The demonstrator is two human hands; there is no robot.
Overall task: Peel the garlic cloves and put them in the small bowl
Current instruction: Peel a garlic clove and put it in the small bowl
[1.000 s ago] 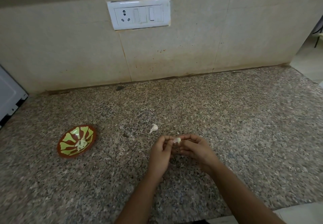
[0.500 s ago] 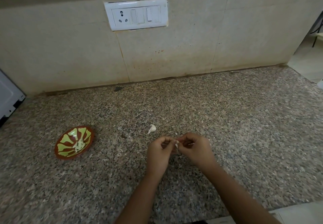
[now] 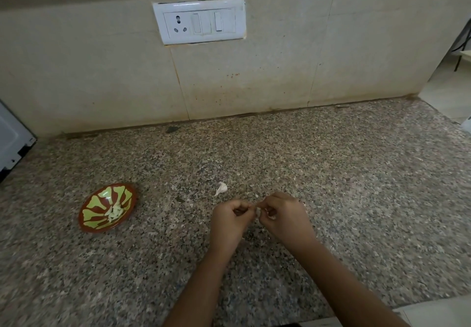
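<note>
Over the speckled granite counter my left hand (image 3: 230, 220) and my right hand (image 3: 284, 218) meet fingertip to fingertip. Between them they pinch a small white garlic clove (image 3: 258, 212), mostly hidden by the curled fingers. A second garlic clove (image 3: 221, 188), white and with its skin on, lies on the counter just beyond my left hand. To the left sits the small bowl (image 3: 88, 220), brown with green petal shapes, holding several pale peeled cloves (image 3: 116, 212).
A tiled wall with a white switch and socket plate (image 3: 200, 20) rises behind the counter. The corner of a white appliance (image 3: 11, 145) stands at the far left. The counter's front edge (image 3: 356, 312) runs under my forearms.
My hands have stayed together on the clove, with the fingers curling tighter so less of it shows. The bowl and the loose clove have not moved.
</note>
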